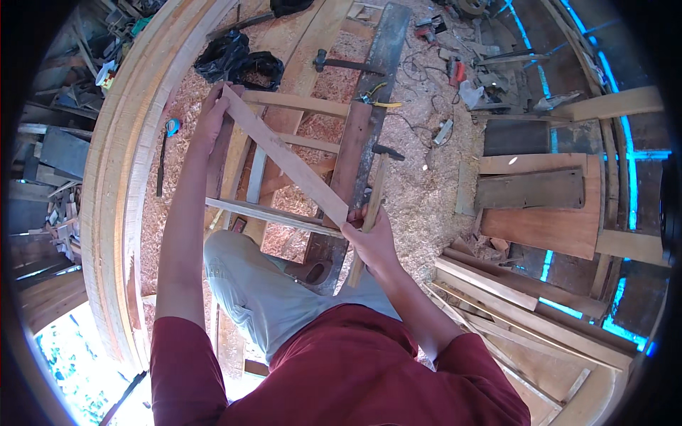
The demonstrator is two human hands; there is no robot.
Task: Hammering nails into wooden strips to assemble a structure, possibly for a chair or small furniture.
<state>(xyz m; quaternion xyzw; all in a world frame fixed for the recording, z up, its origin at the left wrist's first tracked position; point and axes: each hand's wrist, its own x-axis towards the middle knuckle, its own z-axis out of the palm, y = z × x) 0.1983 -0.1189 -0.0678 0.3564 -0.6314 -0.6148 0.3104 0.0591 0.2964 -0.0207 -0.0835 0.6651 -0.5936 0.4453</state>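
Note:
A flat wooden slat (288, 157) lies diagonally across a wooden frame (353, 153) with side rails and crosspieces. My left hand (211, 117) is closed on the slat's far left end, at the frame's corner. At the near right end, my right hand (374, 240) is closed around the wooden handle of a hammer (377, 192). Its dark head points away from me, beside the right rail. The fingertips of that hand also touch the slat's end; whether they grip it is partly hidden.
Another hammer (352, 65) lies on boards beyond the frame, near a black plastic bag (238, 60). Thick curved planks (121, 177) stand at the left, with a blue tape measure (172, 127) beside them. Wood shavings (426, 206) cover the floor. Boards (533, 206) lean at the right.

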